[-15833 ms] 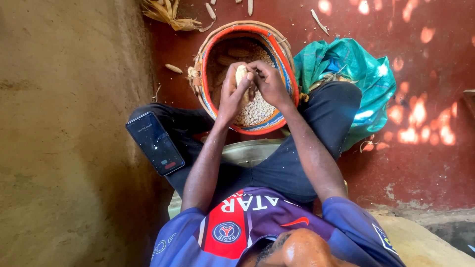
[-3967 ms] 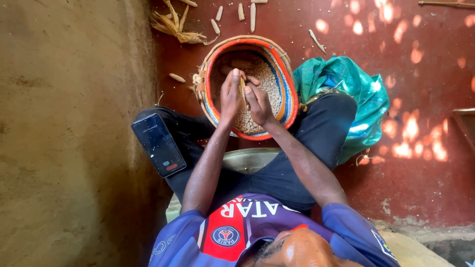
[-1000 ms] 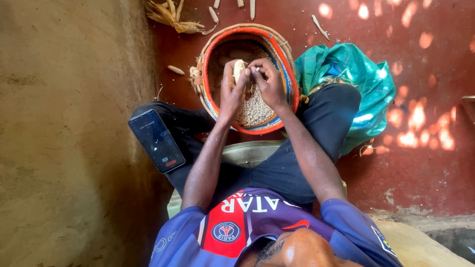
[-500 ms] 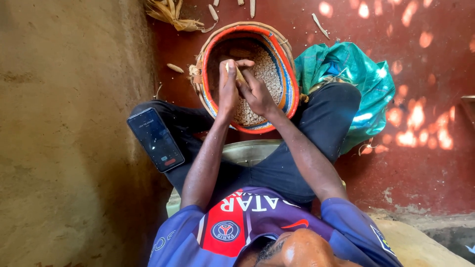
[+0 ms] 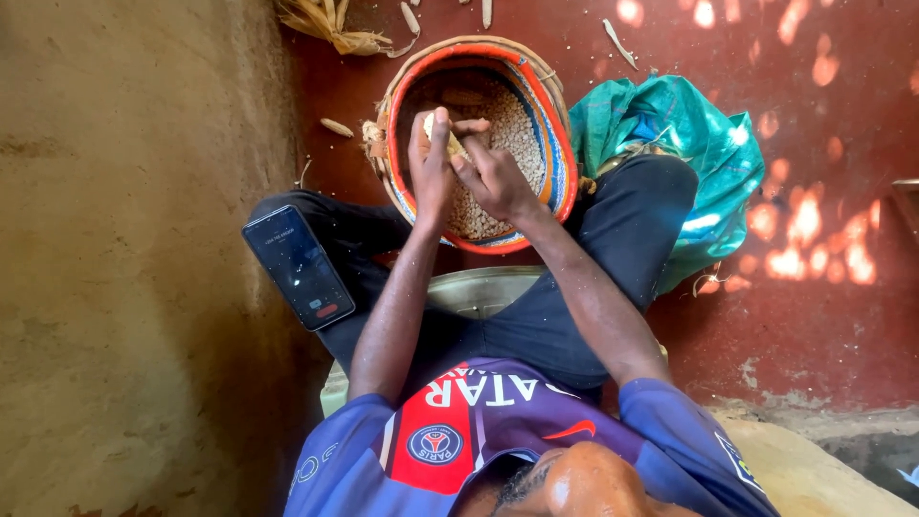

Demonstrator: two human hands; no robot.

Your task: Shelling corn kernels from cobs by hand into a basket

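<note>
A woven basket (image 5: 560,144) with an orange and blue rim sits between my knees, partly filled with pale maize kernels (image 5: 512,129). Above it my left hand (image 5: 431,163) grips a maize cob (image 5: 450,142), most of which is hidden by my fingers. My right hand (image 5: 493,172) also closes on the cob, its fingers pressed against the cob's side over the kernels.
A dark phone (image 5: 297,268) lies on my left thigh. A teal plastic bag (image 5: 684,144) sits by my right knee. Bare cobs and dry husks (image 5: 330,21) lie on the red floor beyond the basket. An earthen wall (image 5: 124,239) rises on the left.
Both hands have stayed over the basket with the cob. The right hand's fingers have shifted slightly along the cob since half a second ago.
</note>
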